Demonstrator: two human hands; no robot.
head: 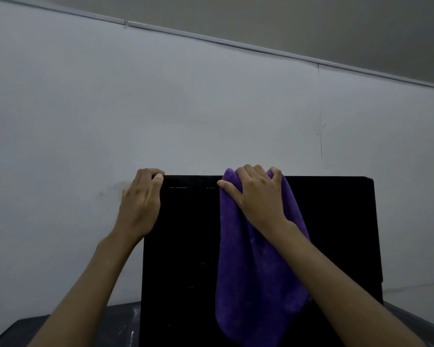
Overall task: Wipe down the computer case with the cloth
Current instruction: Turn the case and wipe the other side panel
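The black computer case (336, 234) stands upright on a dark table (115, 319), against a pale wall (161, 108). The left hand (140, 209) grips the case's upper left corner, its fingers curled over the top edge. The right hand (258, 196) presses a purple cloth (256, 284) against the case's top edge, fingers hooked over it; the cloth hangs down the case's near face.

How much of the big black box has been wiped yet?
Nothing shows as finished: the black computer case is too dark to tell wiped parts from unwiped ones. In hand: the right hand presses the purple fuzzy cloth on the top edge, while the left hand grips the top left corner. The front face below looks left.
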